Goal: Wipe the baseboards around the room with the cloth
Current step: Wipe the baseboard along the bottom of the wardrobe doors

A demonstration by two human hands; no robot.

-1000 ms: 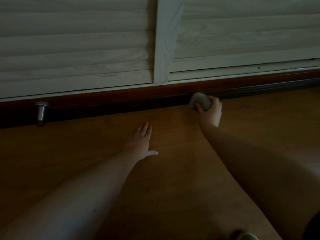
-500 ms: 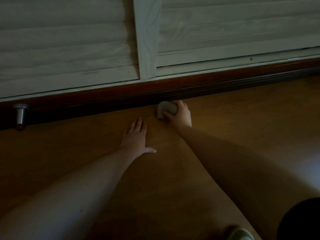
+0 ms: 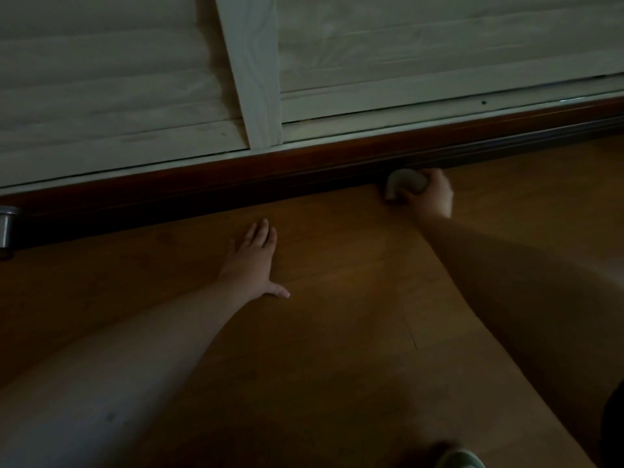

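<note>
A dark reddish-brown baseboard (image 3: 270,167) runs across the view below pale wooden louvred panels. My right hand (image 3: 432,195) grips a small bunched grey cloth (image 3: 403,184) and holds it against the foot of the baseboard, right of centre. My left hand (image 3: 253,261) lies flat on the wooden floor (image 3: 337,332) with straight fingers, palm down, a short way in front of the baseboard.
A metal door stop (image 3: 6,226) sticks up at the far left by the baseboard. A pale vertical post (image 3: 256,79) divides the louvred panels. A light slipper toe (image 3: 459,461) shows at the bottom edge. The room is dim.
My right hand swept the cloth left along the baseboard toward my left hand, then back to the right. My left hand stayed planted on the floor. The view shifted.
</note>
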